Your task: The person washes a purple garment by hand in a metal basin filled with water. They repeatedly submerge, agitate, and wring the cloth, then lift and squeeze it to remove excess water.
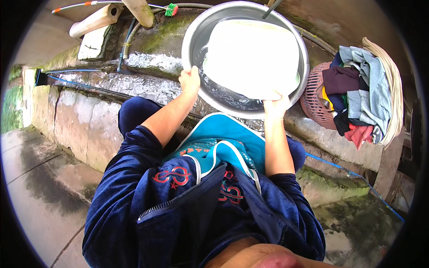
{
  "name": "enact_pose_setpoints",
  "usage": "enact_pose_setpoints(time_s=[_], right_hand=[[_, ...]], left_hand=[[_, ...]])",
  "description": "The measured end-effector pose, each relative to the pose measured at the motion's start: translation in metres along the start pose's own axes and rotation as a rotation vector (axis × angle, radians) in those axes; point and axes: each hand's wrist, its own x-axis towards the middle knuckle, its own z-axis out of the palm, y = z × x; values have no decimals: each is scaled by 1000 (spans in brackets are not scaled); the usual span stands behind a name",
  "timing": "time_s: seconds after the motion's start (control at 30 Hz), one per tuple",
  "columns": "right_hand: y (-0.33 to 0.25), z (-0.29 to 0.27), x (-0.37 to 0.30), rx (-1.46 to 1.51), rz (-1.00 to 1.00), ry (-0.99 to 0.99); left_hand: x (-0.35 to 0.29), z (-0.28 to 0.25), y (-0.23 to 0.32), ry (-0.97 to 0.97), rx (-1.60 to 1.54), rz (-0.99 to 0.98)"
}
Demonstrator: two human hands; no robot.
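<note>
A large round metal basin [189,49] with dark water stands in front of me. Inside it sits a broad white object [252,58], roughly rectangular with rounded corners. It is too bright to show its kind or surface, though a pale green edge shows at its side. At the basin's left rim, my left hand [190,81] is closed, its fingers wrapped over the metal. My right hand [276,105] crosses the basin's near right rim, its fingers closed at the white object's lower edge.
To the right, a pink-brown plastic basket [314,91] overflows with clothes [364,82]. A wet channel [111,82] with a blue hose runs leftward. Beyond it lie a cut bamboo piece [95,21] and a green-and-red brush head [171,10]. A dark stick [271,8] leans over the basin's far rim.
</note>
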Motion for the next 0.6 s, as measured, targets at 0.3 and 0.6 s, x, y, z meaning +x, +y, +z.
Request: enact_pose_setpoints(time_s=[0.3, 0.6], right_hand=[[3, -26, -12, 87, 78, -195], [93, 48, -3, 315, 520, -497]], left_hand=[[-21, -17, 60, -622, -915, -270], [12, -147, 143, -89, -852, -153]])
